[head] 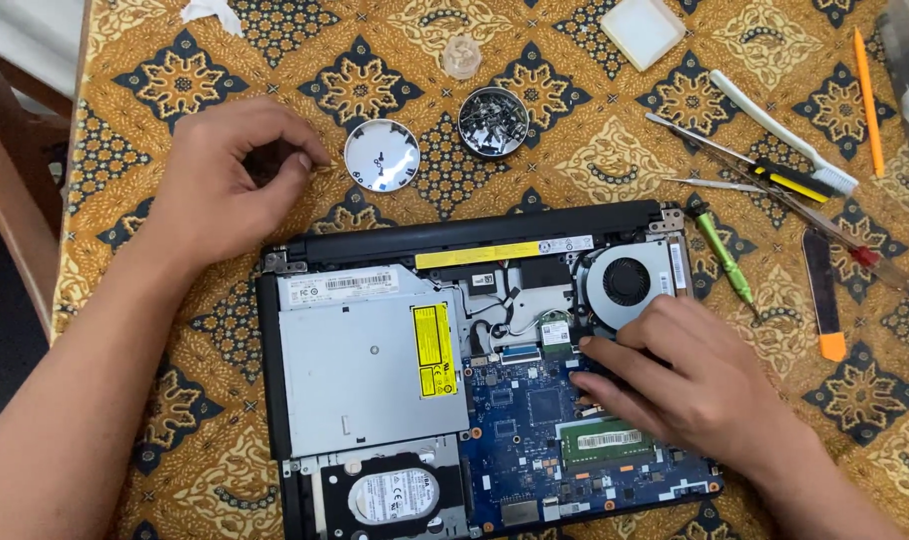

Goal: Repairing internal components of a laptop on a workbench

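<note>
Blue motherboard [535, 410] under right hand [675, 385] (fan [627, 282] just beside).

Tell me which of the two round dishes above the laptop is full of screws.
The dark metal dish, the right one of the pair, is full; the white dish, nearer the left hand, holds only a few.

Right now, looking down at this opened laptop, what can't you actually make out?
- Head view: the right hand covers the board area beside the fan.
- The left hand curls its fingertips; anything pinched there is hidden.
- The hard drive and laptop are cut off by the bottom edge.
- The parts in the round tin are too small to identify.
</note>
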